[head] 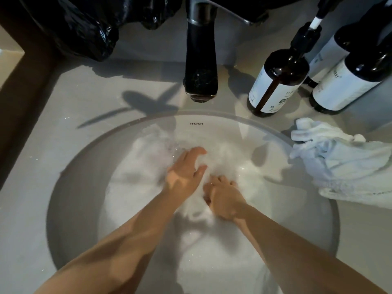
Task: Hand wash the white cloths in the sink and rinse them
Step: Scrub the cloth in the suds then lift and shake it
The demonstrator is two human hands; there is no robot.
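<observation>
Crumpled black bag [80,28] far left, black tap [201,66] far centre, pump bottle [277,81] and second bottle [350,81] far right, grey desk [63,115]

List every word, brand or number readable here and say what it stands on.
"FAENZA": on the back wall of the sink, below the tap.
Label on the pump bottle: too blurred to read.
Label on the right bottle: too blurred to read.
</observation>
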